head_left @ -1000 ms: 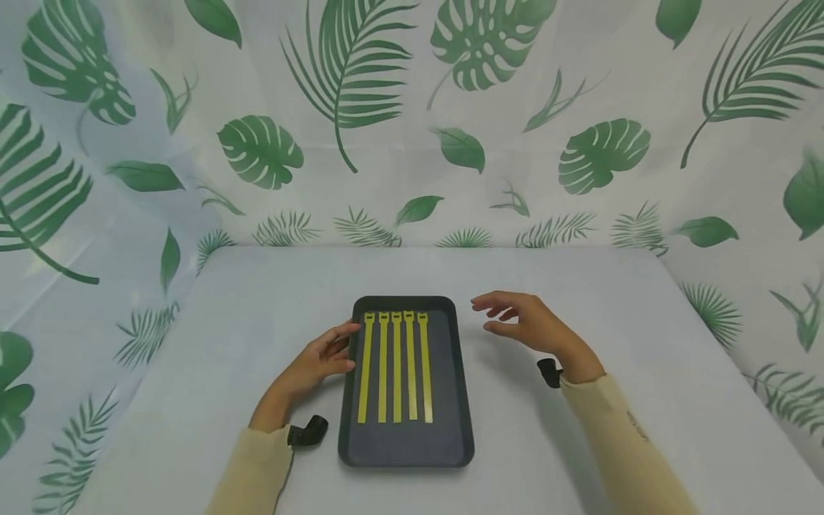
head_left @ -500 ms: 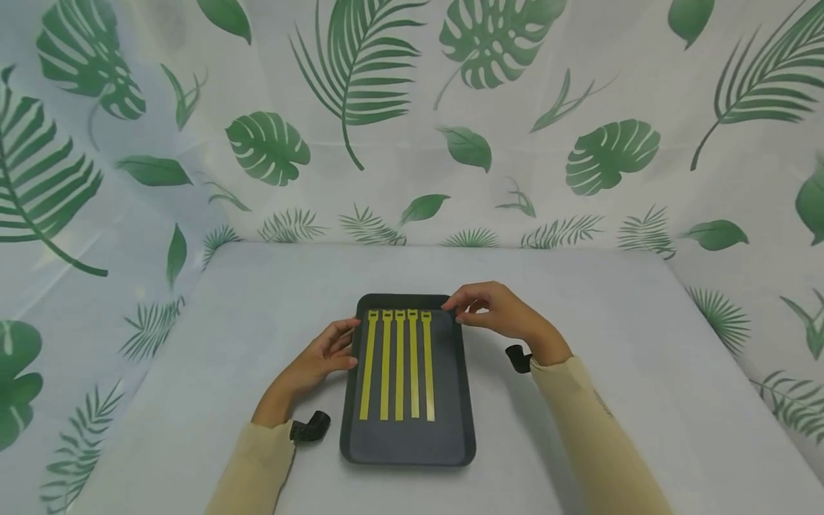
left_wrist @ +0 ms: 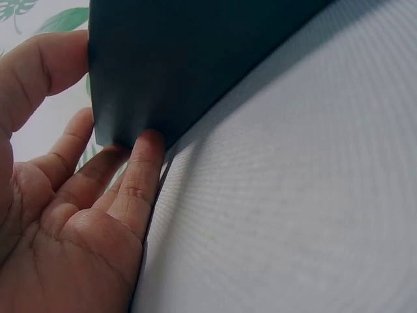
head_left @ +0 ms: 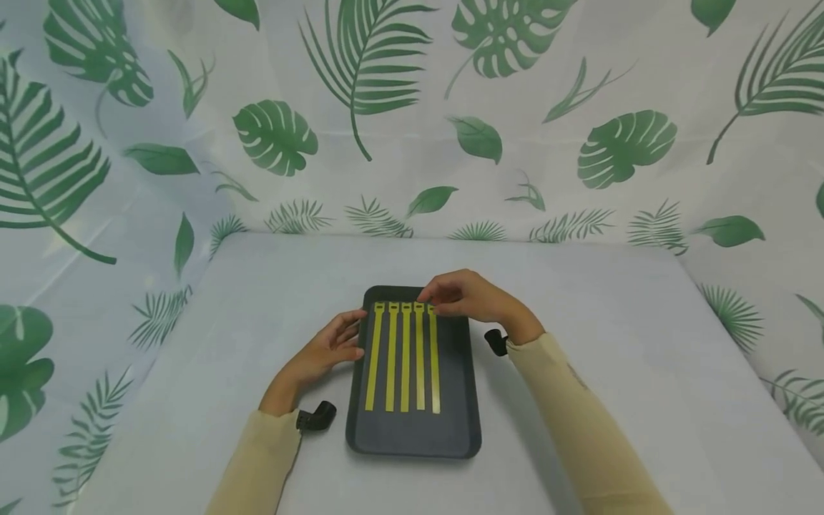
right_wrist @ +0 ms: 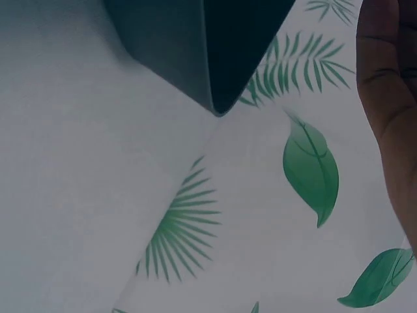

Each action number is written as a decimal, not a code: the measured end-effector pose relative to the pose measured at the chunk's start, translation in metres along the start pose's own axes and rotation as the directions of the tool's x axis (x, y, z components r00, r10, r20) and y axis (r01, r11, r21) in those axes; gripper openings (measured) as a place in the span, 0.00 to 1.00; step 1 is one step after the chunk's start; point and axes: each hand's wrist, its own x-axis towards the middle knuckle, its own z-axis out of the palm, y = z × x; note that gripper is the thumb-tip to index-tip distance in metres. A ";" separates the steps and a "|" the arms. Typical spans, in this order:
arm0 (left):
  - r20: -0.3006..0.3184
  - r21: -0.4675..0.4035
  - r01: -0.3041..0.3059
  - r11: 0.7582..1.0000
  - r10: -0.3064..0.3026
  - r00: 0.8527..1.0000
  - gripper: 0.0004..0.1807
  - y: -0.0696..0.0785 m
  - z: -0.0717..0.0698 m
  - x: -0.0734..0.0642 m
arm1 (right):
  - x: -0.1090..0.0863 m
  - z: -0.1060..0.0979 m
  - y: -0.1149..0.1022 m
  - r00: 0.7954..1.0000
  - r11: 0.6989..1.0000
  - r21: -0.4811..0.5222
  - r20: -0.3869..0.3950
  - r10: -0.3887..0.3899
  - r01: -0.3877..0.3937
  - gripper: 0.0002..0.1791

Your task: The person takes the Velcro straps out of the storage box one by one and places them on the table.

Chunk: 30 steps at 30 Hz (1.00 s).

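A dark grey tray (head_left: 412, 436) lies on the white table. Several flat yellow cable straps (head_left: 405, 365) with slotted heads lie side by side in it, heads toward the far end. My left hand (head_left: 324, 352) touches the tray's left side with loosely extended fingers; in the left wrist view the fingertips of that hand (left_wrist: 78, 222) press against the tray's outer wall (left_wrist: 189, 59). Over the tray's far right part, my right hand (head_left: 475, 297) has thumb and fingers by the head of the rightmost strap (head_left: 435, 365), partly covering it. In the right wrist view its fingertips are out of frame.
White table cloth (head_left: 611, 372) surrounds the tray. Behind and at the sides stands a white backdrop (head_left: 399, 154) printed with green leaves. A small black wrist camera (head_left: 317, 416) sits at my left cuff, another black camera (head_left: 495, 342) at my right.
My right hand has moved left from beside the tray, across its right rim, to the rightmost strap's head. My left hand stays at the tray's left side. The head view has shifted slightly.
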 end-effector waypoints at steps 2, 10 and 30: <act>0.002 0.004 0.001 1.000 -0.001 1.000 0.43 0.001 0.001 0.001 | 0.006 0.001 0.000 0.999 1.000 -0.005 0.027 -0.017 0.017 0.14; -0.016 -0.013 0.023 1.000 -0.023 1.000 0.44 0.000 0.001 0.002 | 0.036 0.015 0.001 0.988 0.998 -0.017 0.148 -0.054 0.057 0.14; 0.026 -0.073 -0.017 0.997 0.019 0.999 0.49 0.000 -0.005 0.000 | 0.082 0.056 0.011 0.965 0.988 -0.143 0.261 -0.011 0.050 0.13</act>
